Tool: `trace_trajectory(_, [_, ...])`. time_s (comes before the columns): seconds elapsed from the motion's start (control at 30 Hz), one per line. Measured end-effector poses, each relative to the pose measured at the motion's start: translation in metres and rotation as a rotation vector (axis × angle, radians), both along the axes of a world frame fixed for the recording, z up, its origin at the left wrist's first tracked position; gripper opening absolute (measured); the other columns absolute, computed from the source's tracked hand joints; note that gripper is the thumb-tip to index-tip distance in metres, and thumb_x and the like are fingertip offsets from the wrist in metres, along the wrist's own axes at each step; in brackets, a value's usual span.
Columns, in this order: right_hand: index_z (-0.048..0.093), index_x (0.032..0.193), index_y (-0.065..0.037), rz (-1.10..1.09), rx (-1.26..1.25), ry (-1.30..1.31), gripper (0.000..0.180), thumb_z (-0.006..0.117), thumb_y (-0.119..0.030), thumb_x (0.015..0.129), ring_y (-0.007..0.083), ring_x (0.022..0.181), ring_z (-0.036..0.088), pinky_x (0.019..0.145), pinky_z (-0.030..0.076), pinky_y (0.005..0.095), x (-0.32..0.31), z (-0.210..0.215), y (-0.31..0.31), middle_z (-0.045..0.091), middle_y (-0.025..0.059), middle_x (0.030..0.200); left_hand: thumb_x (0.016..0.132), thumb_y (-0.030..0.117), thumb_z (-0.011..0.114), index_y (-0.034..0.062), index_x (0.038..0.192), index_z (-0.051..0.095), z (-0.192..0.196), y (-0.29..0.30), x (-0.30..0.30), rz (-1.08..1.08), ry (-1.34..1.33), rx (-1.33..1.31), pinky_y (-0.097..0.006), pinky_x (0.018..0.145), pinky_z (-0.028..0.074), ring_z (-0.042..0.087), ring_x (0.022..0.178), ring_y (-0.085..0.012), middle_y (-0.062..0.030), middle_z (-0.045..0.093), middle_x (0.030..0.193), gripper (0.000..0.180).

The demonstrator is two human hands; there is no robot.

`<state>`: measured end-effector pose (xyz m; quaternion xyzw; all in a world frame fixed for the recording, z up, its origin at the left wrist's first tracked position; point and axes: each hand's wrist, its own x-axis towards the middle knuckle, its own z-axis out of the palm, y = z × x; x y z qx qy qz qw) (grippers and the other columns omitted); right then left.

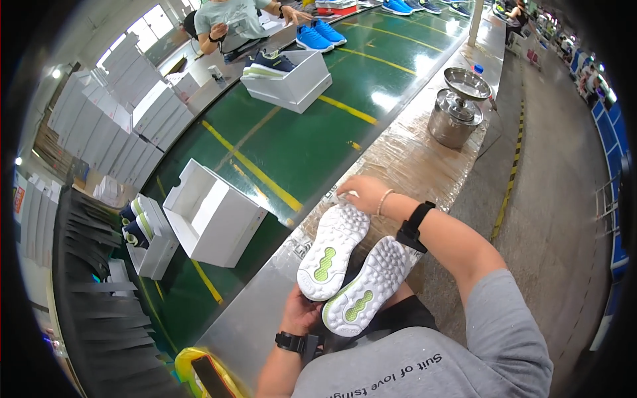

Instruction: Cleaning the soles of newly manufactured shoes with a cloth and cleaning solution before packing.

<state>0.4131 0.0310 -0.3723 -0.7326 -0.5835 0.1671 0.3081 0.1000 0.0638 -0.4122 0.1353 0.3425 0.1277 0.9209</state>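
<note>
A pair of sports shoes is turned soles up in front of me, one white knobbly sole [337, 245] beside the other sole [375, 282], each with a green patch. My left hand [302, 310] grips the pair at the heels, its fingers partly hidden behind them. At the toe of the left-lying shoe is my right hand [366, 194], fingers curled in a pinch. What lies between those fingertips, if anything, is too small to make out. Under the shoes runs a worktop [398, 152] covered in clear film.
Left of me, a green conveyor [265, 142] carries an open white shoebox [229, 229], a box with shoes [149, 242] and another farther box [292, 83]. A metal pot [455, 119] stands on the worktop. A yellow bag [192, 365] lies near my left arm. Across sits a co-worker [229, 20].
</note>
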Motion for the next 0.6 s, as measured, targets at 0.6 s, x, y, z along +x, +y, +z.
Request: trace_trajectory(0.6, [0.062, 0.100, -0.012, 0.218, 0.442, -0.208, 0.035, 0.057, 0.001, 0.068, 0.0283, 0.097, 0.059, 0.082, 0.048, 0.0370, -0.102, 0.050, -0.081, 0.062, 0.0098, 0.102, 0.091, 0.037, 0.054, 0.0032, 0.119, 0.054, 0.004, 0.002, 0.022, 0.045, -0.084, 0.001, -0.045, 0.092, 0.048, 0.059, 0.105, -0.0259, -0.0116, 0.061, 0.115, 0.043])
